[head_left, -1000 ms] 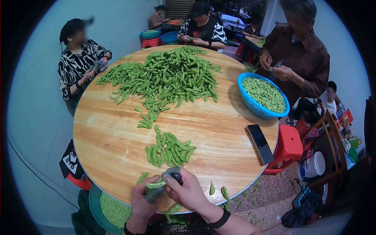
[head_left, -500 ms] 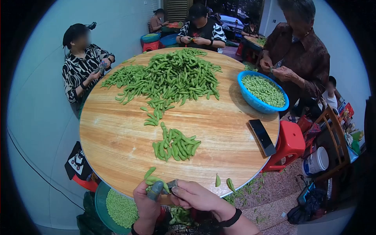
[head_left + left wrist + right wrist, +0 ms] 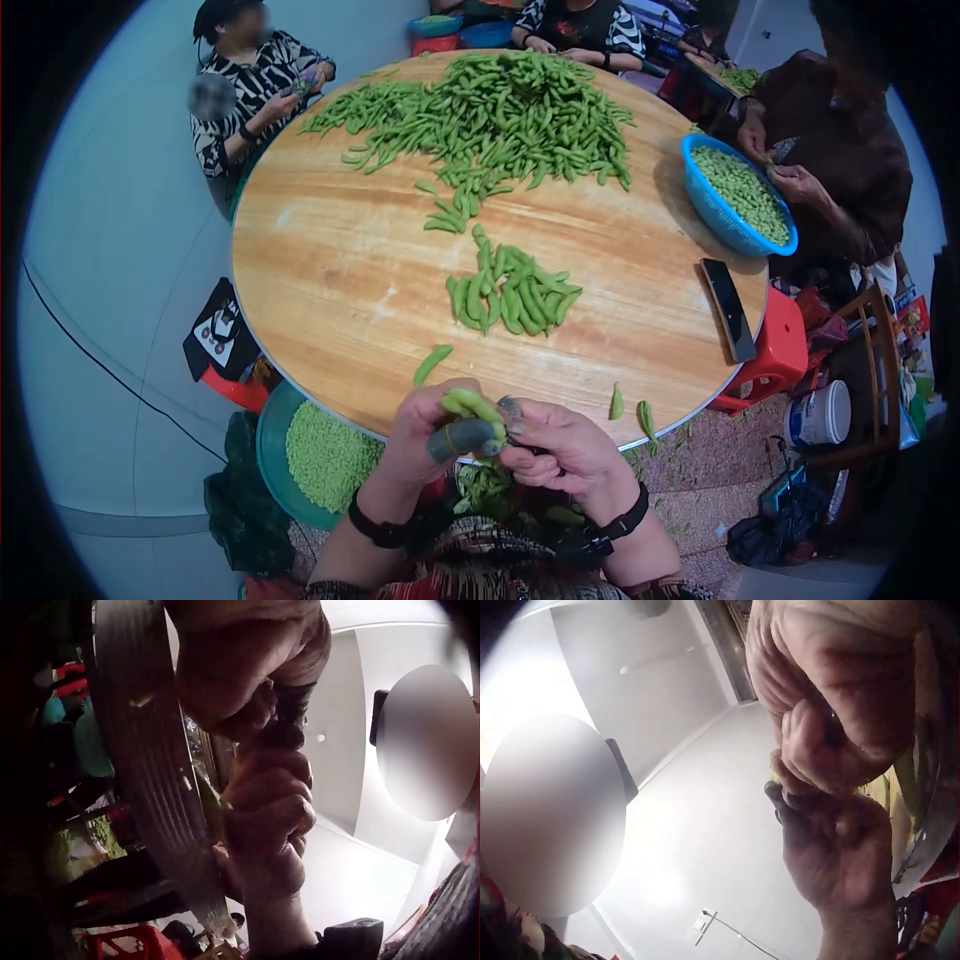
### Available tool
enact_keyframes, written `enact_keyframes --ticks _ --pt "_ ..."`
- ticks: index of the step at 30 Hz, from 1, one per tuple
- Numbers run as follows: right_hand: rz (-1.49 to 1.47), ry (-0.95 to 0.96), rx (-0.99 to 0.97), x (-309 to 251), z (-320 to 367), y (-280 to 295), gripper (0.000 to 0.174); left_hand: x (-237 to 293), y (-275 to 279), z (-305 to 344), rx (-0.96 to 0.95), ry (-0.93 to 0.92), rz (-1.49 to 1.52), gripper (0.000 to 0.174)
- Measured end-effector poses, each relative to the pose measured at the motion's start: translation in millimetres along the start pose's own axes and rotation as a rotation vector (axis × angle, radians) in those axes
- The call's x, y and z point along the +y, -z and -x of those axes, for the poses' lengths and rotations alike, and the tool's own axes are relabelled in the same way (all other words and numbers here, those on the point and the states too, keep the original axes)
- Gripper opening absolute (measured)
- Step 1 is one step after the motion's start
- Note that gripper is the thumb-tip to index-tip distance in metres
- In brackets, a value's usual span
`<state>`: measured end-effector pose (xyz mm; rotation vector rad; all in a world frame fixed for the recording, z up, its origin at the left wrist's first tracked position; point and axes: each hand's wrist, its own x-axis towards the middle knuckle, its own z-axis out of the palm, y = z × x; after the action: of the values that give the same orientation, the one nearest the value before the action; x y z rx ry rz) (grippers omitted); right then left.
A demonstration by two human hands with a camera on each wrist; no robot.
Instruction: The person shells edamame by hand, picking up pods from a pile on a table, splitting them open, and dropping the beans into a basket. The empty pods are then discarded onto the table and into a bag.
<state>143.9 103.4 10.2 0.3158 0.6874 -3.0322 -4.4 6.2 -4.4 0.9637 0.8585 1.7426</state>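
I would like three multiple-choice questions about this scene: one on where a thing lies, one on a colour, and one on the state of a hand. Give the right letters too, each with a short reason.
1. Where does the black phone lie?
A. on the round table, near its right edge
B. on the floor
C. on a red stool

2. What colour is the basin of shelled beans that stands on the table?
A. red
B. blue
C. white

3. What is the left hand doing?
A. lying flat on the table
B. gripping an edamame pod
C. holding the phone

Right letters:
1 A: the phone lies flat on the wood, just below the basin.
2 B: its rim and wall are bright blue.
3 B: its fingers curl round the green pod at the table's near edge.
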Motion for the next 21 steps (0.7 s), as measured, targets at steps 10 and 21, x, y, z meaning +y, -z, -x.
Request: enact_keyframes --ticks 10,21 --pt "1.531 0.763 0.721 8 -12 -20 0.011 -7 -26 1 0.429 0.185 0.17 0.018" --pt "1.228 0.635 0.662 18 -21 -14 0.013 7 -6 2 0.391 0.288 0.319 0.011"
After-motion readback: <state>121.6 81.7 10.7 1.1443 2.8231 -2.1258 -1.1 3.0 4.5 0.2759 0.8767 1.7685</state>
